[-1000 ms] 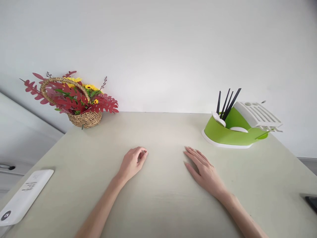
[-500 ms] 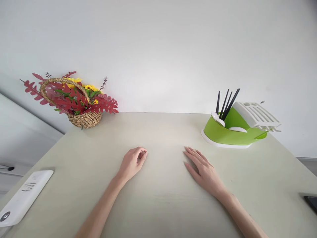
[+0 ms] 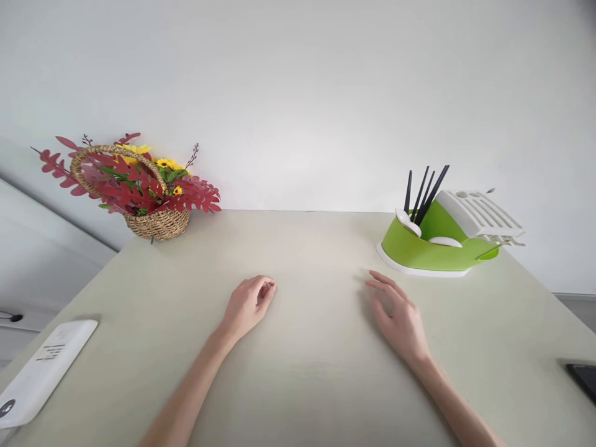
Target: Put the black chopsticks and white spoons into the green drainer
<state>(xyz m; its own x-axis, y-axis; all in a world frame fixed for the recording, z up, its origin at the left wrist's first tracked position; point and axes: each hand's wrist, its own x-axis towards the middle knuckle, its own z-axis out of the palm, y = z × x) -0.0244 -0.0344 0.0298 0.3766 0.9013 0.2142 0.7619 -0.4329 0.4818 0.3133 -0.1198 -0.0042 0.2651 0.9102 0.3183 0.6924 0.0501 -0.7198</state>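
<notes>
My left hand (image 3: 250, 302) rests on the pale tabletop (image 3: 307, 397), fingers curled in and thumb meeting the fingertips. Nothing shows in it, though part of the palm is turned away. To the right, my right hand (image 3: 399, 320) is raised a little over the table, fingers apart and holding nothing. Nearest to it is a green utensil holder (image 3: 421, 254) with a white base and a white slotted top (image 3: 482, 214). Black chopsticks (image 3: 429, 197) stand in the holder, and white rounded pieces, seemingly spoons (image 3: 408, 222), lie over its rim.
A wicker basket (image 3: 161, 225) of red leaves and yellow flowers stands at the back left against the wall. A white oblong device (image 3: 51, 369) lies at the left edge. Part of a dark flat object (image 3: 583, 377) shows at the right edge.
My right hand has lifted off the table and moved right, closer to the green holder, its fingers bending somewhat. My left hand has stayed in place. The view has shifted slightly.
</notes>
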